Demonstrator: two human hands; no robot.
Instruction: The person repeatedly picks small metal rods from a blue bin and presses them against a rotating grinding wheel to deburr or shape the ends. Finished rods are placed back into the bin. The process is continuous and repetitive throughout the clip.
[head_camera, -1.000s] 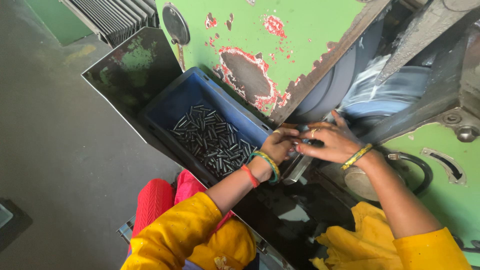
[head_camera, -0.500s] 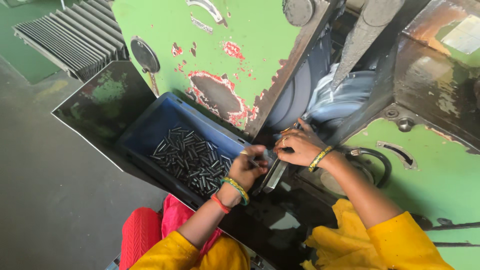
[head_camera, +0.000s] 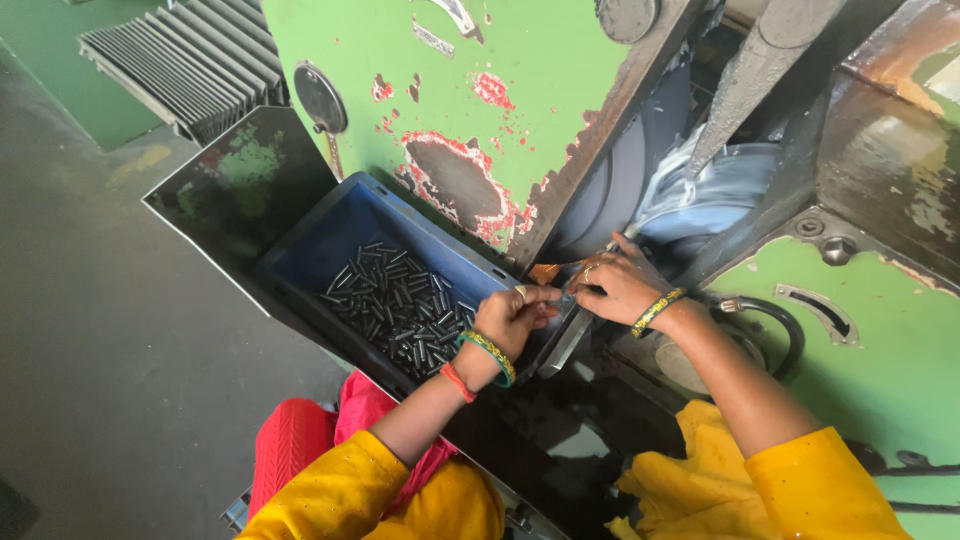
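Observation:
My left hand (head_camera: 512, 315) is pinched at the upper end of a slanted metal chute (head_camera: 562, 343), its fingers closed on something small that I cannot make out. My right hand (head_camera: 618, 285) rests just beyond it, fingers curled over the same spot at the mouth of the green machine (head_camera: 500, 90). The two hands touch at the fingertips. A blue plastic crate (head_camera: 345, 235) sits left of the hands and holds several small dark metal pins (head_camera: 395, 305). What lies under the right hand's fingers is hidden.
A grey grinding wheel (head_camera: 700, 190) sits behind my right hand inside the machine housing. A black metal tray (head_camera: 225, 195) surrounds the crate. Stacked grey metal strips (head_camera: 190, 60) lie at the top left. A dark hose (head_camera: 770, 325) curls to the right. Grey floor lies left.
The view has shifted, so the hands sit higher and further right in frame. Both hands stay together at the chute's top, the left now pinched closer to the right.

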